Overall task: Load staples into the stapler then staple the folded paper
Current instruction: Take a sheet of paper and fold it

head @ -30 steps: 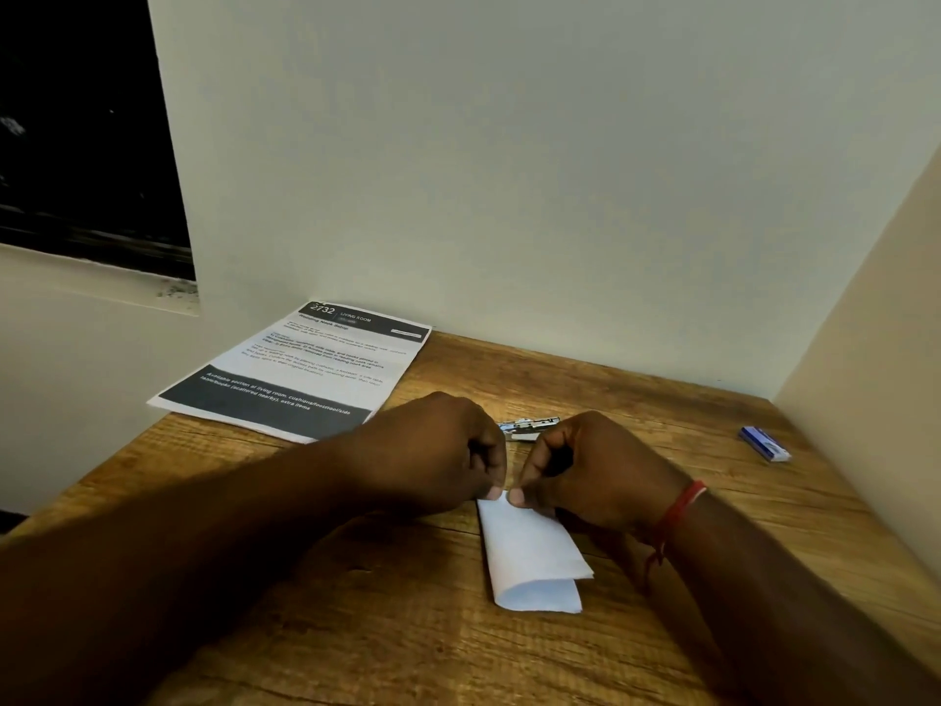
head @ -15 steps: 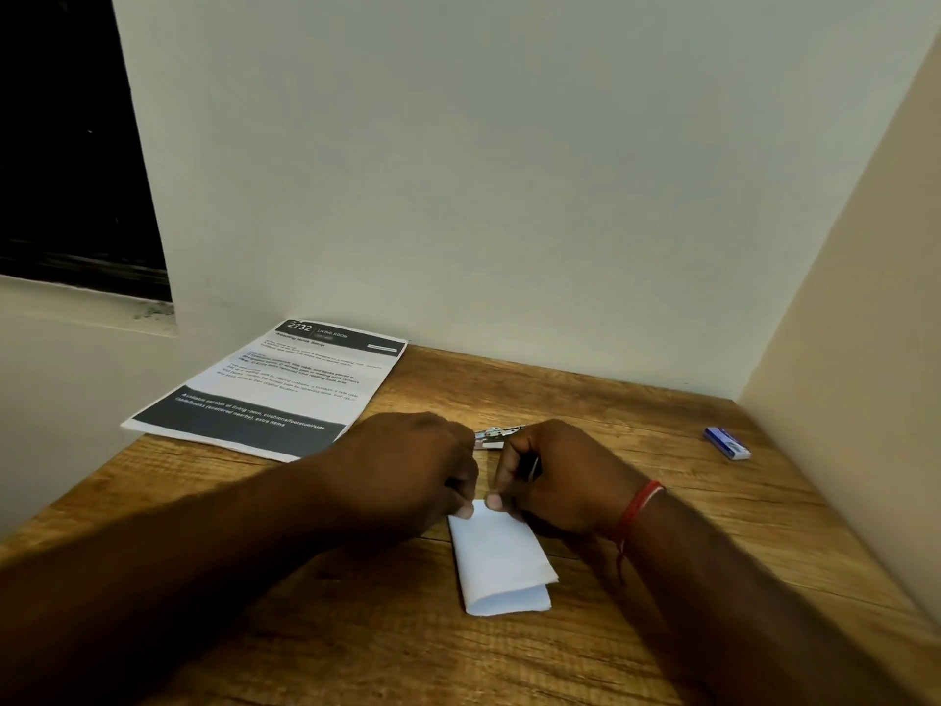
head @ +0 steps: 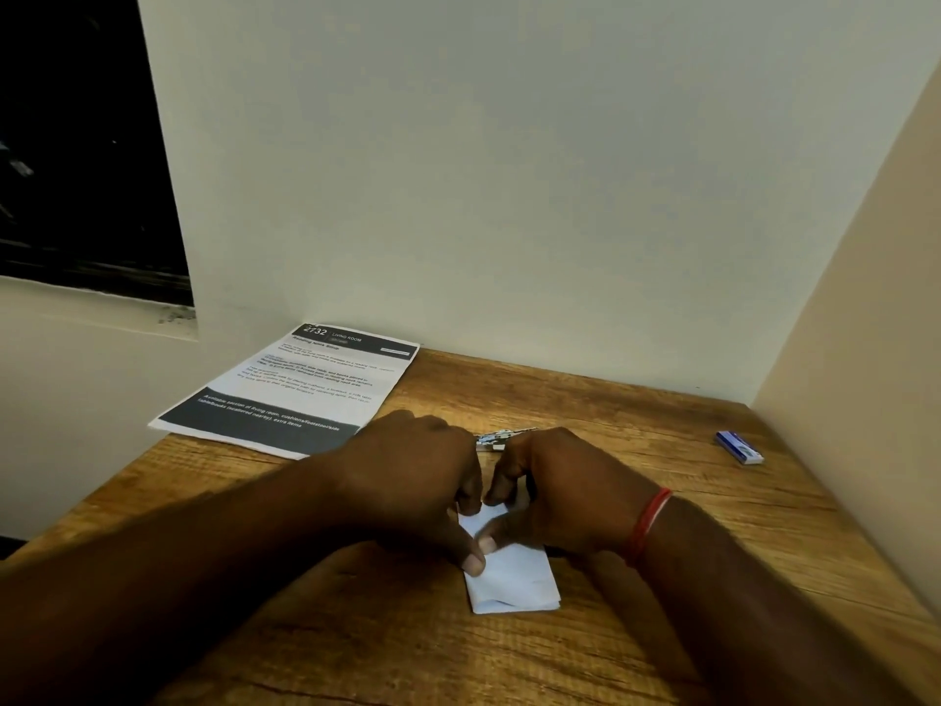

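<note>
Pinching the far end of the folded paper [head: 514, 578] is what my fingers are doing. My left hand [head: 417, 481] and right hand [head: 565, 496] are curled over it knuckle to knuckle, and both thumbs press on its top face.

Where does the paper sit, and how much room is around it?

It lies flat on the table [head: 687, 527], straight in front of me. Bare wood runs from its right side out to a small blue box [head: 739, 447], which sits well apart. Past the box the side wall [head: 865, 349] closes that side off. Beyond the paper the back wall [head: 509, 196] meets the table edge. To the paper's left there is wood under my forearm, then the table's left edge.

And the stapler?

The stapler [head: 501, 438] is just beyond the paper, behind my knuckles. Only a strip of bright metal shows, so I cannot tell how it lies.

What about the surface and the room?

The tabletop is brown wood with a strong grain, and the walls are pale and plain. A dark window [head: 76, 145] is far up to the paper's left. A red thread band [head: 649, 527] circles my right wrist.

Can you read any writing?

A printed sheet [head: 295, 389] lies beyond and left of the paper, with one corner over the table's left edge. Its dark header reads "2732" and "LIVING ROOM". The smaller lines are too blurred to read, and so is the box.
</note>
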The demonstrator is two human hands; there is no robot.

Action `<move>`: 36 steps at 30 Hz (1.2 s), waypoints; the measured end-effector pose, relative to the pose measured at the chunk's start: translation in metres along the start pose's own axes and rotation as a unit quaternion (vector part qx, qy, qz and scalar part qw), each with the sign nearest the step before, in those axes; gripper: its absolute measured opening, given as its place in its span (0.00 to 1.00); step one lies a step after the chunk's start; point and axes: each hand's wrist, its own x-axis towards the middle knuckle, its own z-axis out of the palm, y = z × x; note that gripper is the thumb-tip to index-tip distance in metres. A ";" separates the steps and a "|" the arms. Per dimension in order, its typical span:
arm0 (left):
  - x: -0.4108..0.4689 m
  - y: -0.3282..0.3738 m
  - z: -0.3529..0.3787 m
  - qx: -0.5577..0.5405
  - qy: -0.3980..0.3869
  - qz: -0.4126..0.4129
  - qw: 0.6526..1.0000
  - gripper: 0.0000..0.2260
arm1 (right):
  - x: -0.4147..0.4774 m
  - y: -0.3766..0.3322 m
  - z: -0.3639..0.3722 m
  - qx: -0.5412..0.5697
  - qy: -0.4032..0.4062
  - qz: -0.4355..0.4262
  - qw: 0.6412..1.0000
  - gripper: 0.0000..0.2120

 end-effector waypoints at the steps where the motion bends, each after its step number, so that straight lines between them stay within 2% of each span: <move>1: -0.001 0.003 -0.002 0.012 -0.009 0.001 1.000 0.30 | -0.002 -0.002 -0.001 -0.005 -0.008 0.002 1.000 0.23; 7: -0.002 0.017 -0.010 0.086 -0.058 0.003 0.995 0.36 | -0.010 -0.006 -0.008 -0.007 -0.058 0.011 0.998 0.31; 16: -0.004 0.032 -0.015 0.136 -0.083 -0.006 0.987 0.37 | -0.020 -0.001 -0.016 0.010 -0.106 0.000 0.994 0.39; 23: -0.011 0.041 -0.017 0.112 -0.105 -0.048 0.987 0.40 | -0.025 0.004 -0.021 0.013 -0.128 -0.003 0.992 0.42; 32: -0.027 0.046 -0.006 0.058 -0.096 -0.120 0.986 0.35 | -0.025 0.017 -0.022 0.044 -0.125 0.016 0.991 0.41; 36: -0.024 0.050 -0.006 0.069 -0.103 -0.142 0.982 0.37 | -0.028 0.016 -0.021 0.048 -0.130 0.014 0.990 0.42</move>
